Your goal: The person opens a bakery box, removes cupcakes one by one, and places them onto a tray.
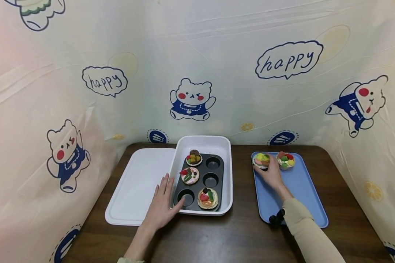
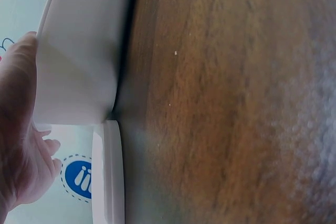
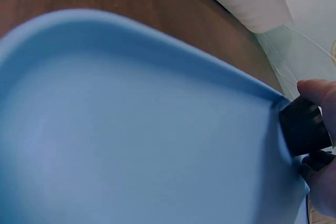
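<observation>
At the back left of the blue tray (image 1: 302, 190), my right hand (image 1: 272, 176) grips a fruit tart (image 1: 260, 159) with yellow and pink topping. Its dark base (image 3: 304, 128) shows between thumb and fingers in the right wrist view. Beside it on the tray stands another fruit tart (image 1: 285, 160). My left hand (image 1: 162, 207) rests at the left rim of the white bin (image 1: 230, 175), fingers straight. Inside the bin lies a dark muffin pan (image 1: 200, 185). It holds a chocolate-topped tart (image 1: 194, 158), a pink-cream tart (image 1: 189, 175) and a strawberry tart (image 1: 207, 198).
A flat white lid (image 1: 135, 186) lies left of the bin, partly under my left hand. Brown wooden table (image 1: 243, 233) shows between bin and tray. A printed curtain (image 1: 197, 54) surrounds the back and sides.
</observation>
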Demonstrator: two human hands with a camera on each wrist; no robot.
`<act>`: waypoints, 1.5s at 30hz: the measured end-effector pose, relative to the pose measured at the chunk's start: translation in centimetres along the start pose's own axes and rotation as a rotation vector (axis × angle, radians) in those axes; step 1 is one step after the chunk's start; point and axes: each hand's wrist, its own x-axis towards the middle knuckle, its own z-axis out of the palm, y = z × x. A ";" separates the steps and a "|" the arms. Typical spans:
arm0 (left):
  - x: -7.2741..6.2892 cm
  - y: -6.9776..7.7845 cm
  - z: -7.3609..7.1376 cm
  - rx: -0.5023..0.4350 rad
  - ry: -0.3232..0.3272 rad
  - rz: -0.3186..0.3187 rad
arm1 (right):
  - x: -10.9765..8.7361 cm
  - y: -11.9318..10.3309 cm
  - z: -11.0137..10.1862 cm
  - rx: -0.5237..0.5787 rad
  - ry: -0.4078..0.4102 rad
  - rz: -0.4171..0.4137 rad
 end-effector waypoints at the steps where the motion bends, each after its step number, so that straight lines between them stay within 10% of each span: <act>1: 0.0 0.0 0.0 -0.001 0.005 0.004 | -0.1 0.0 0.0 -0.003 -0.002 -0.003; 19: 0.0 0.2 0.0 0.012 -0.006 -0.007 | -2.5 -0.5 -1.0 -0.010 -0.045 -0.032; 31: 0.1 0.1 -0.1 0.000 0.003 0.007 | 0.3 6.0 1.5 -0.142 0.155 -0.362; 39: 0.1 0.1 -0.1 0.002 -0.004 0.003 | -4.8 -3.0 -0.8 -0.112 0.076 -0.361; 45: 0.1 0.1 -0.1 0.003 -0.005 0.002 | -5.7 -5.4 -0.5 -0.151 0.005 -0.318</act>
